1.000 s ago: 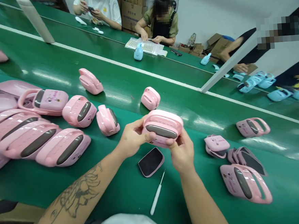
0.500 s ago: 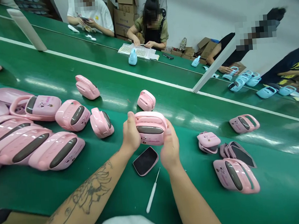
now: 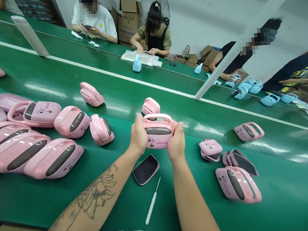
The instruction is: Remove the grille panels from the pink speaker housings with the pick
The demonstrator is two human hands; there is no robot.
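Observation:
Between my two hands is a pink plastic housing (image 3: 159, 140) with a loop handle on top, a dark oval window and a small printed picture on its front. My left hand (image 3: 139, 136) grips its left end, thumb pointing up. The right end sits in my right hand (image 3: 176, 142), whose fingers are partly hidden behind it. Below them on the green mat lies a dark panel with a pink rim (image 3: 146, 169). Close to that panel is a thin pointed tool with a white handle (image 3: 151, 208). Just behind the held housing stands another pink housing (image 3: 150, 105).
Many pink housings (image 3: 54, 159) crowd the left side. On the right are a handled housing (image 3: 238, 185), stacked pink covers (image 3: 210, 147) and dark panels (image 3: 243, 162). A white post (image 3: 214, 69) rises beyond. Several people sit across the bench near blue housings (image 3: 137, 64).
The held housing has tipped a little, so the gap under its handle now shows. Both hands keep their hold. The whole view has shifted slightly.

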